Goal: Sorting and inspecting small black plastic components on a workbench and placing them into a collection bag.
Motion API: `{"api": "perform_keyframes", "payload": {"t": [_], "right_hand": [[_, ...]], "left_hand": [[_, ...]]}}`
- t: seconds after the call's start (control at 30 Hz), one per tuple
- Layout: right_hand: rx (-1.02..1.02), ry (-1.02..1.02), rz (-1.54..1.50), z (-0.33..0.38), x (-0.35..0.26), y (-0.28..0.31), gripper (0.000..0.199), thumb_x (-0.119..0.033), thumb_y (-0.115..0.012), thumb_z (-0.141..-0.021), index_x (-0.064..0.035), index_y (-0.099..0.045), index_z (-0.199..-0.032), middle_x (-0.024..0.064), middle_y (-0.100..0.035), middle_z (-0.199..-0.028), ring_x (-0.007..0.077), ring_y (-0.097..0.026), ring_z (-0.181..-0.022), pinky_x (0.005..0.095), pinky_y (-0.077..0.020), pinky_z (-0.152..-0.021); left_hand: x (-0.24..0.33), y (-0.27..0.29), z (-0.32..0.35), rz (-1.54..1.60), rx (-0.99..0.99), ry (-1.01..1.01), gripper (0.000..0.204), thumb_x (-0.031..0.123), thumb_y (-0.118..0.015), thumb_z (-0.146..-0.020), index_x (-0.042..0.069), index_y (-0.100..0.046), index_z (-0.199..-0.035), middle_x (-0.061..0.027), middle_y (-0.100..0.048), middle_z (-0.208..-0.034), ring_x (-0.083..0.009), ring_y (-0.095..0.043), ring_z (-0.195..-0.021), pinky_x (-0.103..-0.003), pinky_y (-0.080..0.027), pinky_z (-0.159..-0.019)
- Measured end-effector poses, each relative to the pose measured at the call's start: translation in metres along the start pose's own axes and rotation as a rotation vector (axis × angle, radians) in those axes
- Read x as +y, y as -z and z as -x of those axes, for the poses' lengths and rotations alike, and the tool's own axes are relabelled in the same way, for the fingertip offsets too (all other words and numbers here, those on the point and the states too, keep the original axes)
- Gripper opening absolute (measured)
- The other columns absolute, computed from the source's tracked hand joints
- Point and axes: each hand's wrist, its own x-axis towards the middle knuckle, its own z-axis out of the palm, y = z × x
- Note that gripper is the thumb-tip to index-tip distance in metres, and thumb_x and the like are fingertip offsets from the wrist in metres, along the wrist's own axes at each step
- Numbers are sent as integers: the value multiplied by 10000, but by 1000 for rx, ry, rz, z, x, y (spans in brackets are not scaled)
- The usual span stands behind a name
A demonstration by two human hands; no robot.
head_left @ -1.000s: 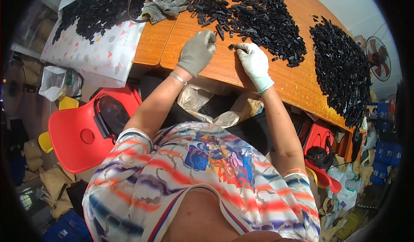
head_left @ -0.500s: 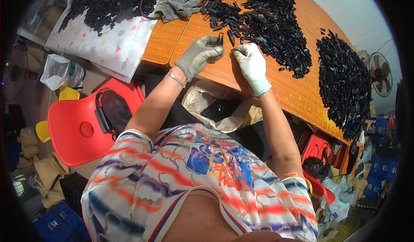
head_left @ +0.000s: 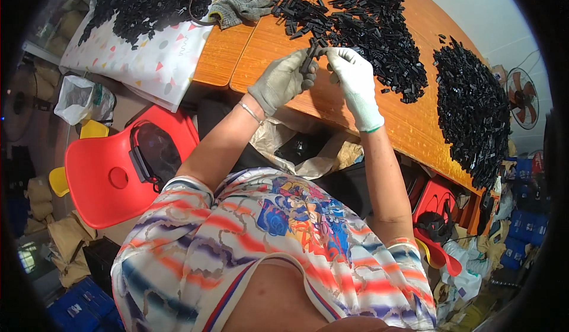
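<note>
Over the table's near edge, my gloved left hand (head_left: 281, 83) grips a narrow black plastic piece (head_left: 307, 61) that stands up between thumb and fingers. My right hand (head_left: 354, 80), in a white glove, is close beside it. Its thumb and fingers are pinched together at the upper end of that piece; whatever lies between them is too small and hidden to name. Just beyond both hands spreads a heap of long black plastic pieces (head_left: 379, 42) on the wooden table (head_left: 284, 45).
A second black heap (head_left: 474, 107) lies at the right, a third (head_left: 139, 15) on a patterned sheet (head_left: 148, 59) at the left. Grey knit gloves (head_left: 240, 3) rest at the back. An open sack (head_left: 269, 139) sits below the edge; a red chair (head_left: 98, 184) stands left.
My right hand has lifted off the tabletop and come left, up to the black piece. My left hand has turned slightly and moved a little right, keeping its hold.
</note>
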Motion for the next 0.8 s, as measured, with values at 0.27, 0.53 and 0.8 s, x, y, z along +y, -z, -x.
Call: {"api": "perform_keyframes", "payload": {"t": [0.27, 0.53, 0.8], "right_hand": [[52, 36, -16, 3, 6, -4, 262, -209, -669, -877, -1, -702, -1032, 41, -705, -902, 74, -597, -808, 229, -475, -740], [69, 77, 4, 4, 2, -13, 244, -115, -619, -893, 4, -668, -1101, 82, -700, -1005, 108, -641, -884, 238, -492, -802], [68, 124, 15, 3, 10, -13, 256, -113, -612, -897, 16, -652, -1114, 96, -688, -1024, 126, -652, -899, 248, -496, -822]], "left_hand": [[-4, -15, 8, -126, 156, 8, 330, 269, -389, -1028, 47, -512, -1239, -7, -552, -869, -87, -526, -722, -182, -442, -600], [-4, -24, 16, -305, 130, -93, 200, 274, -436, -1011, 99, -524, -1053, 37, -462, -767, -29, -398, -589, -143, -305, -476], [-5, -31, 17, -353, 208, -96, 155, 259, -454, -1009, 115, -509, -994, 41, -468, -749, -14, -402, -567, -132, -311, -466]]}}
